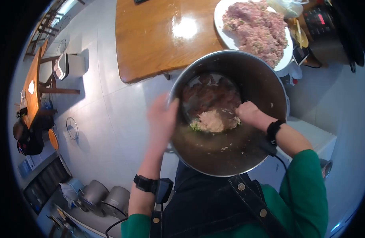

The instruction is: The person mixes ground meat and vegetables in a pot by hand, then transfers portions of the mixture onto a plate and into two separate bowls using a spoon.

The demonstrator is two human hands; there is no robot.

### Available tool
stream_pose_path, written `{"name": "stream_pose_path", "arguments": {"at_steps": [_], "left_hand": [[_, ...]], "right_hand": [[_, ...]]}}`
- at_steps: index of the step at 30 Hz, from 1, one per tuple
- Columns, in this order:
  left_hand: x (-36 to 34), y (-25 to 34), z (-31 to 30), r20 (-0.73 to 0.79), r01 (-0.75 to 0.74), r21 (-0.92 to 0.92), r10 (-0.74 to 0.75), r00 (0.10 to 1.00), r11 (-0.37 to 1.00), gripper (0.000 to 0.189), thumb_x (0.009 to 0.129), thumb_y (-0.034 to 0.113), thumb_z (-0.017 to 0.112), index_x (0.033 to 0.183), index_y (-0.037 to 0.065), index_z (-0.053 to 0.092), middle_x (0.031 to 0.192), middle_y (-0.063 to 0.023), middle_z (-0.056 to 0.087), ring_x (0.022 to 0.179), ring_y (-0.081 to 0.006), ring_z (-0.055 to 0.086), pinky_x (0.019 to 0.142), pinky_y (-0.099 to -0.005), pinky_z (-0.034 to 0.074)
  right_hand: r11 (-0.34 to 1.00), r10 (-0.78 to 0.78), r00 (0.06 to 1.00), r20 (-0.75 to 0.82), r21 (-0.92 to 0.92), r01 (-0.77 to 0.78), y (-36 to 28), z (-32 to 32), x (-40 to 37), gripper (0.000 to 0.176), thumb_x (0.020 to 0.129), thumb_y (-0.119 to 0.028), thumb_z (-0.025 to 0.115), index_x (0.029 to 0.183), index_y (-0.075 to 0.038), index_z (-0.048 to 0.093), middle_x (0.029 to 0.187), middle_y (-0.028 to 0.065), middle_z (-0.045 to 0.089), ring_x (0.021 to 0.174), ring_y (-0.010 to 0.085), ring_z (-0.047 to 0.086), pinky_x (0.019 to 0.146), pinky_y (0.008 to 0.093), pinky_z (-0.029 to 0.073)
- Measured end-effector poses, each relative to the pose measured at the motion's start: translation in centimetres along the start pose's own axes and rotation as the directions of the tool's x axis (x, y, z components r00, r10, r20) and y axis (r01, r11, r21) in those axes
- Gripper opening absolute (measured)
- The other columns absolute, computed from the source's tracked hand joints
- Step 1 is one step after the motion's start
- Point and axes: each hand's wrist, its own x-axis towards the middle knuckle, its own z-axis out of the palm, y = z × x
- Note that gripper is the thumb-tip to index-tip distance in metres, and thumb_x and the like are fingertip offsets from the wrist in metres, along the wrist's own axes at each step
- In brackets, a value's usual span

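Starting at the left hand (pixel 162 119): its grip is clamped over the near-left rim of a big steel pot (pixel 254 75), fingers folded onto the edge, a bit motion-blurred. The right hand (pixel 250 114) is down inside the pot, grip curled knuckles-up with the fingertips buried in a pale lump of mince (pixel 212 121). Honestly can't tell if it's actually squeezing a handful or just pressing into it.

So the pot sits right in front of the person's chest, tipped toward the camera, held off the wooden surface (pixel 150 39) rather than standing on it. Inside, the pale lump sits low at the bottom, with some chopped green bits (pixel 195 126) at its left edge. Darker pinkish-red meat (pixel 208 95) is spread behind it, and small scraps are stuck to the near wall.

Just past the pot's far rim, a white plate (pixel 222 23) on the surface is heaped with more pink ground meat (pixel 254 27) flecked with green. A black cooker (pixel 325 23) stands to the right of the plate.

Further out, there's pale tiled floor (pixel 111 119) and two metal pots (pixel 95 192) down at lower left. Another person (pixel 27 139) is over by a second wooden table (pixel 31 87) at far left.
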Motion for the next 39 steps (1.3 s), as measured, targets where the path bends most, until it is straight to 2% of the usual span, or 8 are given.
{"name": "stream_pose_path", "arguments": {"at_steps": [8, 12, 20, 24, 29, 35, 37, 39], "left_hand": [[0.3, 0.7, -0.4, 0.048, -0.090, 0.025, 0.089, 0.995, 0.996, 0.026, 0.081, 0.008, 0.053, 0.104, -0.003, 0.058, 0.098, -0.0126, 0.061, 0.089, -0.0175, 0.057, 0.080, -0.0281, 0.044], [0.6, 1.3, -0.5, 0.060, -0.147, 0.028, 0.145, 0.988, 0.989, 0.027, 0.080, 0.008, 0.054, 0.104, -0.003, 0.058, 0.098, -0.0144, 0.061, 0.091, -0.0202, 0.058, 0.081, -0.0292, 0.044], [0.4, 2.5, -0.1, 0.070, 0.055, 0.126, -0.064, 0.995, 0.990, 0.029, 0.077, 0.006, 0.053, 0.105, 0.001, 0.057, 0.103, -0.0144, 0.059, 0.098, -0.0269, 0.055, 0.087, -0.0323, 0.041], [0.4, 2.1, -0.3, 0.089, 0.078, 0.090, -0.086, 0.992, 0.993, 0.030, 0.077, 0.007, 0.053, 0.106, 0.001, 0.057, 0.103, -0.0145, 0.059, 0.098, -0.0266, 0.056, 0.087, -0.0322, 0.040], [0.2, 1.3, -0.2, 0.058, 0.085, 0.035, -0.087, 0.995, 0.996, 0.028, 0.076, 0.008, 0.054, 0.103, 0.000, 0.059, 0.100, -0.0145, 0.061, 0.095, -0.0257, 0.057, 0.086, -0.0316, 0.041], [0.3, 1.1, -0.4, 0.092, 0.066, -0.043, -0.061, 0.994, 0.997, 0.027, 0.076, 0.009, 0.054, 0.101, -0.002, 0.058, 0.098, -0.0165, 0.060, 0.094, -0.0274, 0.057, 0.085, -0.0329, 0.041], [0.4, 1.2, -0.5, 0.100, 0.033, -0.042, -0.029, 0.995, 0.999, 0.028, 0.076, 0.009, 0.055, 0.102, -0.002, 0.058, 0.098, -0.0168, 0.060, 0.094, -0.0274, 0.057, 0.085, -0.0333, 0.041], [0.4, 1.2, -0.5, 0.111, -0.004, -0.037, 0.008, 0.994, 0.999, 0.028, 0.076, 0.009, 0.055, 0.102, -0.003, 0.058, 0.098, -0.0170, 0.060, 0.094, -0.0274, 0.057, 0.085, -0.0336, 0.042]], "right_hand": [[0.987, -0.029, 0.997, -0.069, 0.154, 0.040, -5.3, 6.5, 6.3, 0.017, 0.075, -0.013, 0.049, 0.081, -0.010, 0.064, 0.078, 0.0105, 0.065, 0.076, 0.0242, 0.063, 0.065, 0.0360, 0.050], [0.935, -0.001, 0.999, -0.036, 0.354, 0.013, -8.1, 6.4, 8.1, 0.031, 0.077, -0.014, 0.048, 0.106, -0.008, 0.054, 0.077, 0.0142, 0.063, 0.077, 0.0287, 0.062, 0.065, 0.0397, 0.048], [0.854, -0.042, 0.998, -0.055, 0.516, 0.064, -1.7, -0.4, 3.9, 0.028, 0.085, -0.027, 0.046, 0.089, -0.005, 0.063, 0.078, 0.0163, 0.062, 0.075, 0.0321, 0.061, 0.067, 0.0418, 0.049], [0.819, 0.371, 0.927, -0.051, 0.489, -0.301, 2.3, -1.2, 4.1, 0.026, 0.080, -0.025, 0.049, 0.074, -0.005, 0.066, 0.078, 0.0190, 0.062, 0.078, 0.0326, 0.061, 0.072, 0.0399, 0.049], [0.907, 0.281, 0.959, 0.046, 0.314, -0.281, 3.1, -1.2, 6.2, 0.022, 0.080, -0.014, 0.047, 0.087, 0.000, 0.063, 0.084, 0.0211, 0.061, 0.082, 0.0366, 0.059, 0.076, 0.0403, 0.047], [0.794, 0.447, 0.882, -0.145, 0.519, -0.317, 0.0, 4.5, 10.4, 0.022, 0.079, -0.017, 0.048, 0.088, -0.005, 0.065, 0.095, 0.0205, 0.061, 0.096, 0.0327, 0.057, 0.083, 0.0369, 0.044], [0.598, 0.410, 0.893, 0.185, 0.685, -0.416, -1.4, 1.8, 10.7, 0.025, 0.080, -0.024, 0.049, 0.088, -0.006, 0.065, 0.097, 0.0198, 0.060, 0.099, 0.0329, 0.055, 0.085, 0.0370, 0.042], [0.557, 0.407, 0.886, 0.220, 0.710, -0.432, -2.1, 1.9, 11.6, 0.027, 0.079, -0.027, 0.050, 0.088, -0.007, 0.065, 0.097, 0.0195, 0.061, 0.097, 0.0331, 0.056, 0.084, 0.0377, 0.042]]}}
